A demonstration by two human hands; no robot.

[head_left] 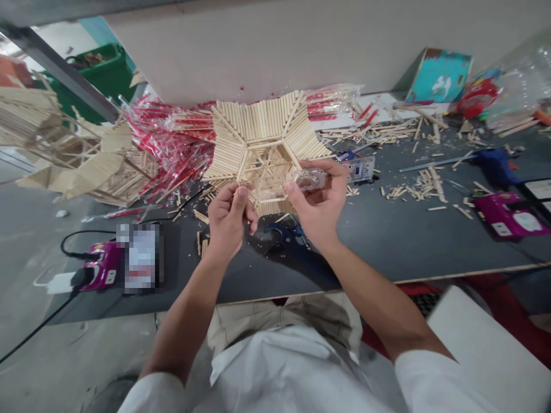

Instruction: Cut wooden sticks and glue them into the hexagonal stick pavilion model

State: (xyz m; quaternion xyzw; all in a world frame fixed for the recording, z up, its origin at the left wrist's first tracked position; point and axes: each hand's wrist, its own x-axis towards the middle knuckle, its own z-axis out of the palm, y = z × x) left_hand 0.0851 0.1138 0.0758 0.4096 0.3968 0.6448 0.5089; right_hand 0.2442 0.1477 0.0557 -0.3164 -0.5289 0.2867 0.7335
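Note:
A model built of thin wooden sticks (pixel 262 120) stands in front of me, with flared, slatted sides around a six-sided opening. My left hand (pixel 230 221) is closed at its near left rim, thumb pressed against the forefinger; whether a loose stick is also pinched there cannot be made out. On the near right side, my right hand (pixel 321 201) grips a small clear plastic object (pixel 307 179), bottle-like and partly hidden by the fingers. Beneath my hands lies a dark blue hand cutter (pixel 293 244) on the grey table (pixel 379 246).
Red-and-clear wrappers (pixel 172 152) heap behind, left of the model. Another stick structure (pixel 99 166) sits far left. A phone (pixel 141 258) lies beside a purple power socket (pixel 103 264). At right are cut stick bits (pixel 413 186), a blue glue gun (pixel 495 166) and another purple socket (pixel 508 215).

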